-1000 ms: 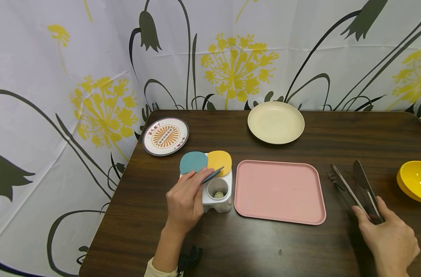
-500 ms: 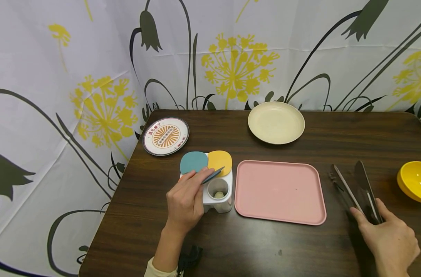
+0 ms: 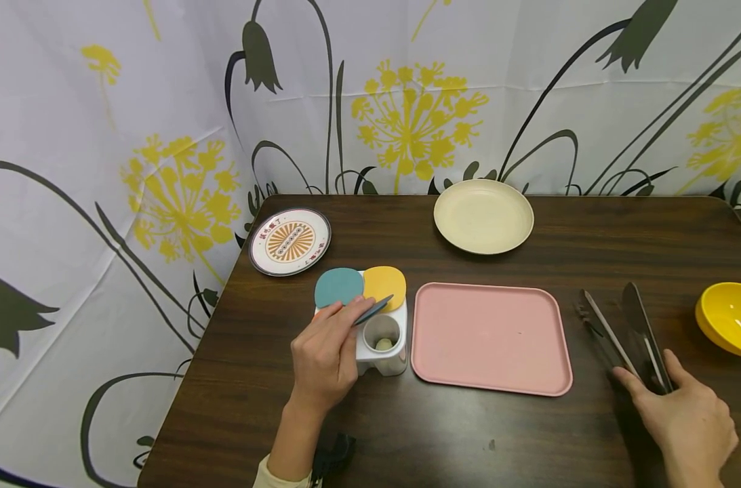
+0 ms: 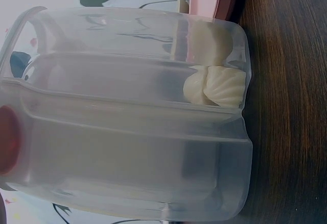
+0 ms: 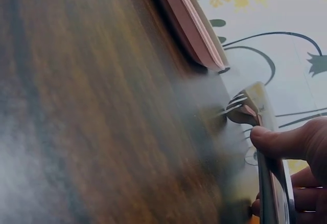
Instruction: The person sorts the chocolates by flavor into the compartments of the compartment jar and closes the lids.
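Dark wood-grain table [image 3: 480, 434] is backed by a floral curtain [image 3: 132, 122]. At its left, a lifted grey lid [image 3: 373, 309] is pinched by the left hand [image 3: 324, 356] over the translucent container [image 3: 382, 342]; at the right, metal tongs [image 3: 626, 335] are gripped by the right hand [image 3: 687, 420].

The head camera looks down from above at the whole dark wooden desk [image 3: 443, 420]. The left wrist camera sits very close to the clear plastic box [image 4: 127, 132]. The right wrist camera lies low by the desk, facing the flat pink tray [image 5: 190, 25], which the head view [image 3: 491, 337] shares.
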A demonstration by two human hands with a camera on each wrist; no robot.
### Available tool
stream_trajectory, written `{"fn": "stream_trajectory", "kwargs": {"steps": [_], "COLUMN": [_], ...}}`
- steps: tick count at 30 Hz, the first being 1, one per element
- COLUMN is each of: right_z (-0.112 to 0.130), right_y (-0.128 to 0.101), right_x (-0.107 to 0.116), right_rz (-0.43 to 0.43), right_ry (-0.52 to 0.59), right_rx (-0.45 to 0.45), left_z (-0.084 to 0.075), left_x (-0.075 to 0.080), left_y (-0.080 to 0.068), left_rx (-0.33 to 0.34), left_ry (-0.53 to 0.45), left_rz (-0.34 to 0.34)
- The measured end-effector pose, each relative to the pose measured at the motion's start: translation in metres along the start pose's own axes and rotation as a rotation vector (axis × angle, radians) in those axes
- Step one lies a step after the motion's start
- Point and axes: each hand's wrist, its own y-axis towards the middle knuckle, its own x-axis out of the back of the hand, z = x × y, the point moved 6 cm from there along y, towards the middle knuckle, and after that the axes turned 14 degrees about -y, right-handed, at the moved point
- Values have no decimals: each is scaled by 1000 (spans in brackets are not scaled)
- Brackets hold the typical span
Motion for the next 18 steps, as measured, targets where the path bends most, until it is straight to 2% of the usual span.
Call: {"fn": "stream_trajectory", "kwargs": {"steps": [6, 8, 10, 13, 16, 18], "right_z": [1, 3, 5, 14, 31, 46], "right_y": [-2, -4, -8, -15, -24, -29], "right_x": [3, 7, 12, 24, 36, 42], "right_rz": [15, -31, -113, -312, -502, -574], "right_ry": [12, 45, 100, 218, 340, 415], "right_rx": [6, 7, 20, 96, 255, 378], "left_z": [0, 0, 0, 0, -1, -1], "left_x": [0, 0, 0, 0, 0, 0], "left_y": [0, 0, 0, 0, 0, 0], "left_rx": [-3, -3, -5, -9, -14, -17], "left_ry": [-4, -4, -3, 1, 3, 3], "left_rz": [0, 1, 0, -3, -5, -7]}}
